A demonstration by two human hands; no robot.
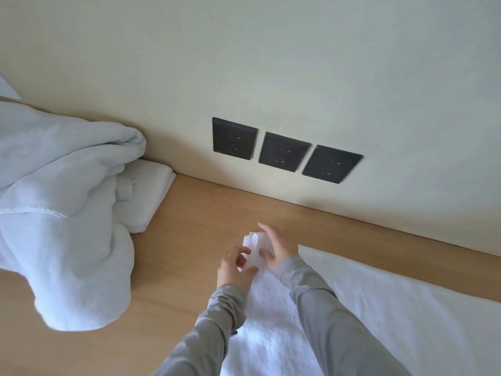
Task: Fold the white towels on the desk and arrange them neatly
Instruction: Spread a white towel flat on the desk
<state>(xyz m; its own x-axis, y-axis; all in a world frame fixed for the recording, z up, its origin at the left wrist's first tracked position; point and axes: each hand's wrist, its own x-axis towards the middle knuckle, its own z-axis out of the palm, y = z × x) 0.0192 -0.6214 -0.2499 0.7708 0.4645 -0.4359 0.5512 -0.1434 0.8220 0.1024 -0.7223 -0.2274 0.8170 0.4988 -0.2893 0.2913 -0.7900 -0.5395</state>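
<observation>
So the flat towel is spread over the lower right part of the counter, and its far left corner is bunched up into a little wad between both hands. The left hand pinches the near side of that wad with curled fingers. The right hand has its thumb pressed into the other side and its fingers reach round the back, so both are gripping the same corner. Both grey sleeves lie across the towel.

Off to the left there's a big crumpled towel heaped up high. It flops down over the counter and sits partly on top of a folded towel, which is tucked in close to the wall. That heap is the main thing in the way on that side.

Between the heap and the hands there's a decent strip of bare wood, and another strip runs between the flat towel's far edge and the wall. That far edge lies at a slant to the wall.

On the wall, just above the counter, there are 3 dark sockets in a row. A pale sheet pokes in at the left edge, can't tell what it is. The counter is light wood, the wall plain cream.
</observation>
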